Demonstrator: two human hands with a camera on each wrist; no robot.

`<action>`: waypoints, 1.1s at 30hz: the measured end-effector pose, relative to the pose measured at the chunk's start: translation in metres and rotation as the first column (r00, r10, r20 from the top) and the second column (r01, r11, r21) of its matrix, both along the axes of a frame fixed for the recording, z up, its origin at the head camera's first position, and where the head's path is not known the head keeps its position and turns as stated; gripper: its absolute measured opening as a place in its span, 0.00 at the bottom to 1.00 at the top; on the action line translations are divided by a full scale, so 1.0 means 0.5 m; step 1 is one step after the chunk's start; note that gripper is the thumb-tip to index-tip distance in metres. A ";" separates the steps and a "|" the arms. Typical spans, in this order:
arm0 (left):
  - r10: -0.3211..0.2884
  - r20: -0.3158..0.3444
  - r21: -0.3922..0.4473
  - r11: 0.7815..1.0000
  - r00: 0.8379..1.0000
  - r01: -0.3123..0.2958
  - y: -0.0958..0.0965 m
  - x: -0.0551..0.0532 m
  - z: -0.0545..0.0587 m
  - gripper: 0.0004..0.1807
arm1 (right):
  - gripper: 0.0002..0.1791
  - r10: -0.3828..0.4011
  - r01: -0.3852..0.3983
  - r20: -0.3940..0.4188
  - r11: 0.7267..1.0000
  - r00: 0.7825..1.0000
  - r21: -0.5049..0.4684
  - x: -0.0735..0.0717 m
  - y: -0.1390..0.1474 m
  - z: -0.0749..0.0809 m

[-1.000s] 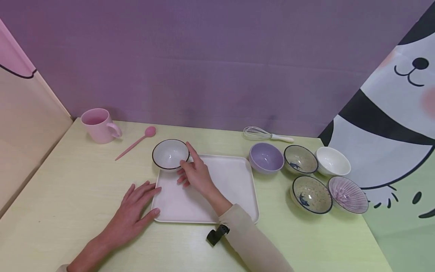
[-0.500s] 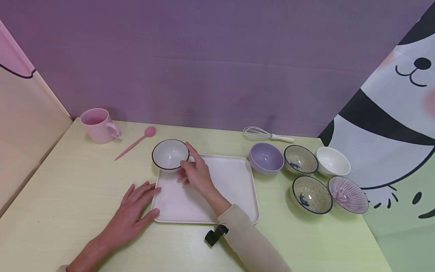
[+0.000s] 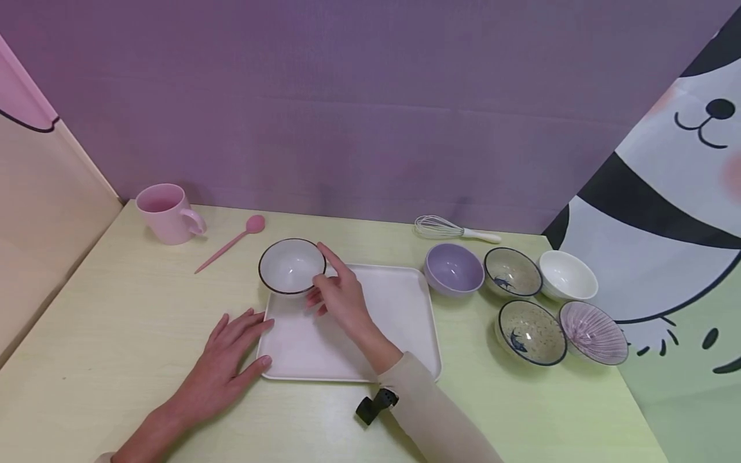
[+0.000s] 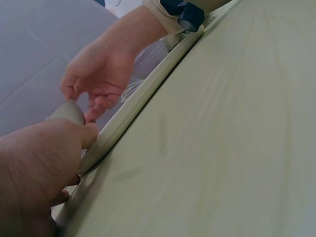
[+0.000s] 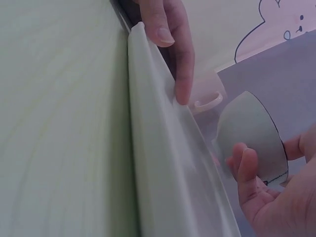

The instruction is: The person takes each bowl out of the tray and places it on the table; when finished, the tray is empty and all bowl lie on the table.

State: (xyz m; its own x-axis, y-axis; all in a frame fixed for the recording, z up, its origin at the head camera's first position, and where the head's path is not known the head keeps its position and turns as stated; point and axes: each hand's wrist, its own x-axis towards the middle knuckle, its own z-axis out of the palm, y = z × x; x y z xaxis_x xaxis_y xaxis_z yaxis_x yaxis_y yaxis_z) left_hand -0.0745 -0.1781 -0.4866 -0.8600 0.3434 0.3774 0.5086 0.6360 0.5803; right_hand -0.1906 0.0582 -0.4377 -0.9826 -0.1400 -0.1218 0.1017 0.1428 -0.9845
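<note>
My right hand [image 3: 343, 302] grips a white bowl [image 3: 291, 265] with a dark rim by its right side. In the right wrist view the bowl [image 5: 252, 136] appears tilted, thumb and fingers around its wall. It overlaps the back left corner of a white rectangular tray [image 3: 382, 321] in the head view. On the tray's left edge rests my left hand [image 3: 222, 360], fingers extended and spread, the fingertips and thumb tip right at the rim. The left wrist view shows this hand [image 4: 44, 168] close up beside the tray's raised edge.
A pink mug [image 3: 172, 218] and a pink spoon [image 3: 231, 243] lie at the back left. To the tray's right are a purple bowl [image 3: 454, 269], two speckled bowls [image 3: 532, 331], a plain white bowl [image 3: 567, 273] and a striped bowl [image 3: 593, 331]. Behind them lies a whisk [image 3: 451, 228].
My right hand and the white bowl have shifted slightly to the right and toward me over the tray corner. The left hand stays where it was.
</note>
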 end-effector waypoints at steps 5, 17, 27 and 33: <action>-0.001 -0.008 0.000 1.000 1.000 0.001 0.000 0.000 0.000 0.31 | 0.43 0.004 -0.006 -0.041 0.998 0.999 -0.056 0.013 0.020 0.011; -0.001 -0.023 0.003 1.000 1.000 0.001 0.000 -0.001 -0.004 0.31 | 0.40 -0.058 0.054 -0.047 0.995 0.997 -0.085 0.060 0.074 0.059; 0.001 -0.018 0.008 1.000 1.000 -0.001 0.000 0.000 -0.003 0.31 | 0.40 -0.089 0.083 -0.064 0.993 0.994 -0.088 0.090 0.117 0.061; 0.000 -0.023 0.008 1.000 1.000 0.000 0.001 0.000 -0.003 0.31 | 0.40 -0.091 0.083 -0.085 0.992 0.992 -0.093 0.104 0.143 0.051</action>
State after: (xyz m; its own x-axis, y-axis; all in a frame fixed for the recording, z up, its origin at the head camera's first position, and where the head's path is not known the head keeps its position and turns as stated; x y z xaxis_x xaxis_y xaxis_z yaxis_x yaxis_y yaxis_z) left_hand -0.0744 -0.1776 -0.4881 -0.8511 0.3404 0.3998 0.5219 0.6317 0.5732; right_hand -0.1385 0.1297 -0.4122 -0.9979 -0.0594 -0.0242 0.0214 0.0488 -0.9986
